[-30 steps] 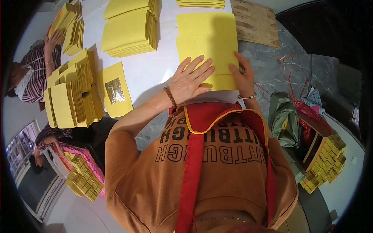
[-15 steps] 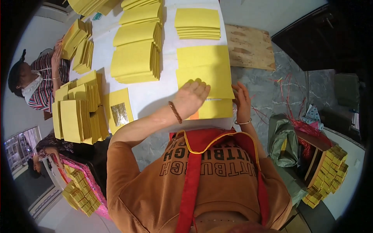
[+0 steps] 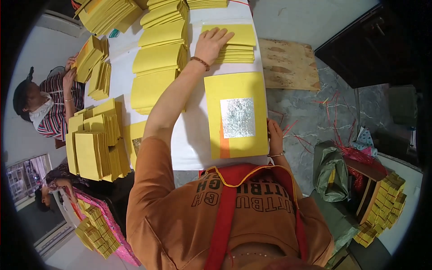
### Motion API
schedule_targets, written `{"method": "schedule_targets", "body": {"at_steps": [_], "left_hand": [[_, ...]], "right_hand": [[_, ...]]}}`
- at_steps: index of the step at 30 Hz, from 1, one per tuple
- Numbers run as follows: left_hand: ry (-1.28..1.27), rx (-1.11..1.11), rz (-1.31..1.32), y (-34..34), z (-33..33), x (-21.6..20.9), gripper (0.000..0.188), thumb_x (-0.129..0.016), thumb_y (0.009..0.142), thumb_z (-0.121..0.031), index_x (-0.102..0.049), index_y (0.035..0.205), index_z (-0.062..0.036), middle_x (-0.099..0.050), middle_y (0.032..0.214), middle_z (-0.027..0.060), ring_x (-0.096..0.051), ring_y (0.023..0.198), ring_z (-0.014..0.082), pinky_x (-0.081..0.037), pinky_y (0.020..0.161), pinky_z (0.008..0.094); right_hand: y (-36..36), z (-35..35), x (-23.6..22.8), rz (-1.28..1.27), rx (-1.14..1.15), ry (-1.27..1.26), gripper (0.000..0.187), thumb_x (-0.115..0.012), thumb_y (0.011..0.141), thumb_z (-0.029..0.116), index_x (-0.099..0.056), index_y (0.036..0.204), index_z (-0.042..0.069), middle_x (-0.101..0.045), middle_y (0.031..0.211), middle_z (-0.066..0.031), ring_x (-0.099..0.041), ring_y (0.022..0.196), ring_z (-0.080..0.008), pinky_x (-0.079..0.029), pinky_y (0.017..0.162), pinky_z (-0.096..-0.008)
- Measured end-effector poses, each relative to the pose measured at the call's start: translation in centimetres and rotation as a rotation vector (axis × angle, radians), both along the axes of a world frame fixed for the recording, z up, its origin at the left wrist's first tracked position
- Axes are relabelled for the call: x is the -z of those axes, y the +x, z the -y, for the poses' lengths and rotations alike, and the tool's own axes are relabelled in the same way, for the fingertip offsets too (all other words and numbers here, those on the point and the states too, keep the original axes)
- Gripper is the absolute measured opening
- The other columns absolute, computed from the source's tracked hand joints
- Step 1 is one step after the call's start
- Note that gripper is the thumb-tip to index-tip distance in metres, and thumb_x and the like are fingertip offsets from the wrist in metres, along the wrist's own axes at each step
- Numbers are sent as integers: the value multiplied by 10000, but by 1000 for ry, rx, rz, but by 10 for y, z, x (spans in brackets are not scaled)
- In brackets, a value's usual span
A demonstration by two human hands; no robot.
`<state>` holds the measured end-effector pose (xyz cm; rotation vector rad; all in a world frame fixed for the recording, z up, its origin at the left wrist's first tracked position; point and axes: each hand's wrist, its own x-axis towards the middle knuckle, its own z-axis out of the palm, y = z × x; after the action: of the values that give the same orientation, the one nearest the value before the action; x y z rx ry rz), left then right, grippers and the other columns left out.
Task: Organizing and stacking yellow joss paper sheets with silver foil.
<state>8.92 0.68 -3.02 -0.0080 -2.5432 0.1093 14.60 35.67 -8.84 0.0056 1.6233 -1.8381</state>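
My left hand [image 3: 212, 45] lies with fingers spread on top of a stack of folded yellow paper sheets [image 3: 236, 55] near the far right of the table. Closer to me, an unfolded yellow paper sheet [image 3: 236, 85] lies flat, with a silver foil square [image 3: 237, 118] on it and an orange strip [image 3: 224, 146] beside the square. At that sheet's right edge is my right hand [image 3: 275, 137], its fingers extended upward along the table edge. I see nothing held in it, though part of the hand is hard to make out.
More folded yellow stacks [image 3: 159, 58] run along the table's middle, with upright bundles [image 3: 92, 148] at left. Across the left side, a person in a striped top [image 3: 51, 105] handles yellow bundles. A wooden board [image 3: 290, 65] and green bag [image 3: 330, 171] are at right.
My left hand has moved from the near sheets to the far stack, and the folded sheet it pressed is off the pile. The silver square below is now uncovered. The view has shifted slightly.
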Motion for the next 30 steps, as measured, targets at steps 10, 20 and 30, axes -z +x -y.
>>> {"method": "schedule_targets", "body": {"at_steps": [10, 20, 30], "left_hand": [[303, 107, 456, 7, 8, 44, 615, -532, 784, -193, -308, 1354, -146, -300, 1397, 127, -258, 1288, 304, -226, 1052, 411], [256, 93, 603, 1, 15, 29, 807, -632, 724, -255, -187, 1392, -177, -225, 1427, 120, -208, 1312, 305, -225, 1062, 412], [328, 108, 313, 22, 10, 0, 696, -619, 729, -178, -295, 1344, -148, -303, 1375, 159, -331, 1234, 340, -307, 1012, 406]], "right_hand": [[-1, -2, 17, -9, 3, 11, 295, -442, 939, 242, -560, 1050, -3, -598, 944, -18, -544, 851, -91, -425, 763, -209], [-7, 2, -11, -29, -42, 86, 386, -404, 930, 355, -562, 1099, 46, -593, 1006, -19, -536, 855, -93, -413, 732, -238], [-10, -6, 1, -162, -56, 55, 444, -415, 917, 394, -499, 1178, 45, -556, 1104, -76, -546, 983, -163, -437, 806, -286]]}}
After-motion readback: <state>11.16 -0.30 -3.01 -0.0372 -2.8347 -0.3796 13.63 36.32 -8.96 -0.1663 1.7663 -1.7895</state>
